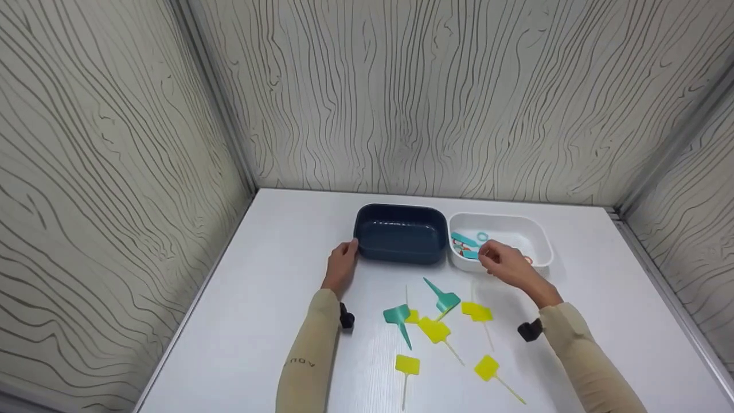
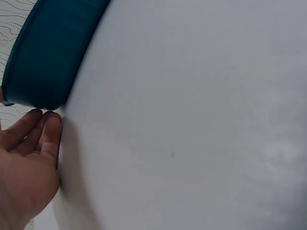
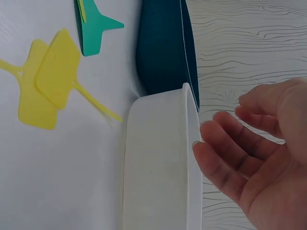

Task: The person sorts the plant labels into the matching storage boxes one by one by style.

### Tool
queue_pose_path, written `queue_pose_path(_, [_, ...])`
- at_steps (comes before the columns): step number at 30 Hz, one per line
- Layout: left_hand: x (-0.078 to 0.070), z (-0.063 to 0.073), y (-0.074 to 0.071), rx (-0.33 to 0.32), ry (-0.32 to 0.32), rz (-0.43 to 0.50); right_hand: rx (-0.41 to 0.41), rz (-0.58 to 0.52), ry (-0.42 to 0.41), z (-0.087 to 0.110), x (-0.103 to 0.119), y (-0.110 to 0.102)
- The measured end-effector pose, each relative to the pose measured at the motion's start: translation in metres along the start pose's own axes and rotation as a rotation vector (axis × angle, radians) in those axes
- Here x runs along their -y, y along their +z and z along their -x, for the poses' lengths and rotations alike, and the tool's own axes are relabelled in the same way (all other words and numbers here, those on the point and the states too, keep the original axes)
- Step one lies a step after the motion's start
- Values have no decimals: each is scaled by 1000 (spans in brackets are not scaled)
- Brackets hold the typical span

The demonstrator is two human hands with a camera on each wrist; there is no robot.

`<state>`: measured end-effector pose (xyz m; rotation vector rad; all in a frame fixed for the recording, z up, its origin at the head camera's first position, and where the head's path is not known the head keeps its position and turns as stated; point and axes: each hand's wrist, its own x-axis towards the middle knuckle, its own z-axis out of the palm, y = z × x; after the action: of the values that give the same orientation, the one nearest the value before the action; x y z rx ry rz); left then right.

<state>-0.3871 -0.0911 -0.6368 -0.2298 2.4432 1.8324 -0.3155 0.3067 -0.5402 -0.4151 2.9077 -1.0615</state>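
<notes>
Navy tray (image 1: 401, 256) touches left grip (image 1: 342, 263), whether grasped is unclear; white tray (image 1: 467, 265) lies beneath relaxed, empty right grip (image 1: 507, 265).

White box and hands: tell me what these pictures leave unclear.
Head: part of the white box, hidden by the right hand.
Head: reddish shapes inside it, too small to identify.
Left wrist: left hand, cut off by the left edge.
Right wrist: white box's inside, mostly hidden by its wall.
</notes>
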Motion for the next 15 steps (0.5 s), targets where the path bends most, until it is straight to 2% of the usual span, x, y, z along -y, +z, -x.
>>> queue_pose_path(6, [-2,2,1,-3,-4,-4,4,18,-2,4,6,7])
queue_pose_path(15, [-3,4,0,-4,2,-3,9,23,9,14,3,8])
